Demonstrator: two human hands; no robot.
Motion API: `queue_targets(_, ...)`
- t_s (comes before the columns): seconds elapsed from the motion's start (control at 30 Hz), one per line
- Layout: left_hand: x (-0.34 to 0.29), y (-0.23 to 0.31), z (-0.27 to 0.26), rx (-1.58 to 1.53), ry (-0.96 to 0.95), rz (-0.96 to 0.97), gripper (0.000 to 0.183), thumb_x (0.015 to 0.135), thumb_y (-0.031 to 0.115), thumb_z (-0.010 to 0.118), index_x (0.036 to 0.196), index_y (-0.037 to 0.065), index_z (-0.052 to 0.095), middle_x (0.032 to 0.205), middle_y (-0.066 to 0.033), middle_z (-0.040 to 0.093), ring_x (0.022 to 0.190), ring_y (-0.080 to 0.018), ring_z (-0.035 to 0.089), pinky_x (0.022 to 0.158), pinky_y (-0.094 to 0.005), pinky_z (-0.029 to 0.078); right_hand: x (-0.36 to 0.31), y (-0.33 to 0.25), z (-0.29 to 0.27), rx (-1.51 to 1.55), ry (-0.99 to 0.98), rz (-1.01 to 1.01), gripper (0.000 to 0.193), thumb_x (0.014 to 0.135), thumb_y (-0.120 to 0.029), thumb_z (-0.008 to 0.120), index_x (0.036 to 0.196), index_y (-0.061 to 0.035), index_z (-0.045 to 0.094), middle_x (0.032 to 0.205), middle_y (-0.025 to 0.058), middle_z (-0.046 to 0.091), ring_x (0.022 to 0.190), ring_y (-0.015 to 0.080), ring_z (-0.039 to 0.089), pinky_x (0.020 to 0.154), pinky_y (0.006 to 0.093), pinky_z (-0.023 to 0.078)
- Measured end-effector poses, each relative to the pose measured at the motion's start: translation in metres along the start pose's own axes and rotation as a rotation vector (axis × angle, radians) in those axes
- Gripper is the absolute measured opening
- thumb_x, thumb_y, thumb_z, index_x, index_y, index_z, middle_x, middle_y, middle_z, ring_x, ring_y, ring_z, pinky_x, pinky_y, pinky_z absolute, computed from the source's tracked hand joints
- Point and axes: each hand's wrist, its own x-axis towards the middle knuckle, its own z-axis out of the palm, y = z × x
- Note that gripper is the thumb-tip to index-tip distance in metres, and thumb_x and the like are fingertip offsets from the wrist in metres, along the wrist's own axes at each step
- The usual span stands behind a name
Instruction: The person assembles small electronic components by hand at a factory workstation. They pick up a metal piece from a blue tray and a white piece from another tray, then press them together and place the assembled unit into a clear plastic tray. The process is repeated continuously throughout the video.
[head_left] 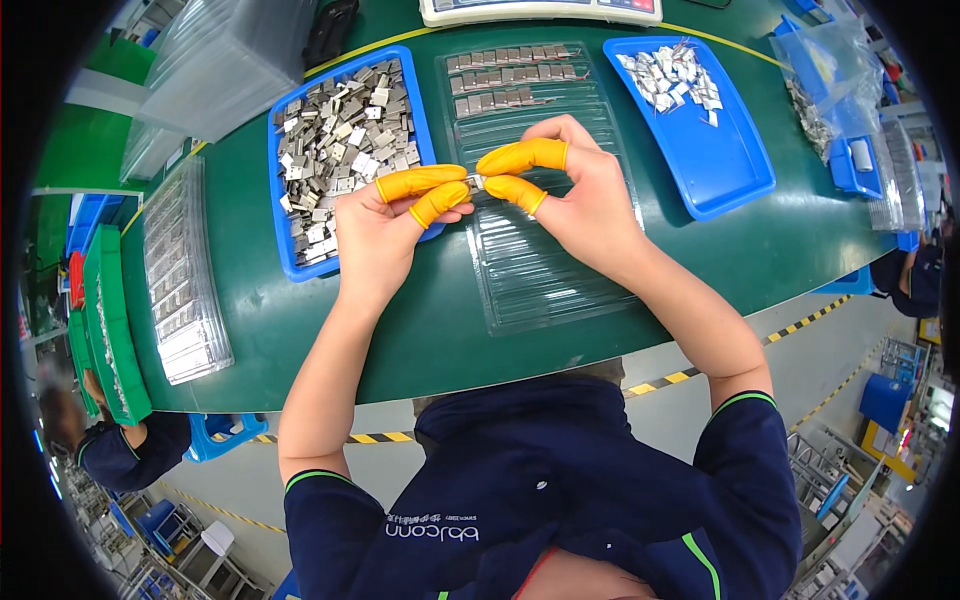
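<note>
Head view: left hand (378,235) and right hand (595,210) pinch a small metal part (476,183) at upper centre, where the clear tray (545,280) seems barely started, three rows of plugs (515,75) at its top, lower slots unfilled, loose plugs (350,150) in the blue tray (316,270) upper left

Green tabletop (440,355) free at front centre, left blue tray (420,105) and right blue tray (722,170) flanking, scale (540,12) beyond

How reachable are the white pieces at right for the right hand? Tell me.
Likely yes: nothing visible stands between the right hand and the white pieces, though it holds a small part.
</note>
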Motion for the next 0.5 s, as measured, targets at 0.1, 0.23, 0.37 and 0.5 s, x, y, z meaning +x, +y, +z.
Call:
queue_targets(0.1, -0.0008, 0.0019, 0.002, -0.016, 0.04, 0.035, 0.022, 0.082, 0.002, 0.063, 0.1, -0.01, 0.061, 0.091, -0.0162, 0.065, 0.077, -0.0222, 0.067, 0.068, -0.0259, 0.055, 0.003, 0.0036, -0.0034, -0.044, 0.023, -0.047, 0.02, 0.071, -0.006, 0.071, 0.091, -0.009, 0.07, 0.088, 0.0077, 0.056, 0.084, 0.0214, 0.058, 0.073, 0.0291, 0.048)
queue_targets(0.23, -0.0007, 0.0016, 0.002, 0.002, 0.015, 0.028, 0.021, 0.082, 0.002, 0.063, 0.1, -0.009, 0.061, 0.091, -0.0165, 0.065, 0.077, -0.0225, 0.067, 0.069, -0.0262, 0.055, 0.0021, 0.0012, -0.0042, -0.01, 0.011, -0.006, 0.02, 0.071, -0.006, 0.072, 0.091, -0.0095, 0.07, 0.087, 0.0071, 0.056, 0.084, 0.0213, 0.058, 0.074, 0.0292, 0.047)
queue_targets(0.37, -0.0015, 0.001, 0.0011, 0.002, 0.005, 0.025, 0.021, 0.082, 0.001, 0.063, 0.1, -0.009, 0.062, 0.09, -0.0163, 0.065, 0.076, -0.0222, 0.067, 0.069, -0.0262, 0.055, 0.0022, 0.0001, -0.0049, 0.004, -0.03, -0.021, 0.019, 0.071, -0.007, 0.072, 0.09, -0.0097, 0.07, 0.087, 0.0065, 0.056, 0.082, 0.0212, 0.057, 0.074, 0.0288, 0.047)
queue_targets(0.5, -0.0016, 0.0006, 0.0014, -0.018, -0.052, 0.032, 0.021, 0.081, 0.002, 0.064, 0.1, -0.008, 0.062, 0.089, -0.016, 0.066, 0.076, -0.021, 0.067, 0.07, -0.0262, 0.055, 0.0029, 0.0008, -0.01, 0.005, -0.11, -0.066, 0.022, 0.07, -0.007, 0.073, 0.092, -0.0062, 0.069, 0.087, 0.0061, 0.059, 0.08, 0.0176, 0.058, 0.074, 0.0273, 0.047)
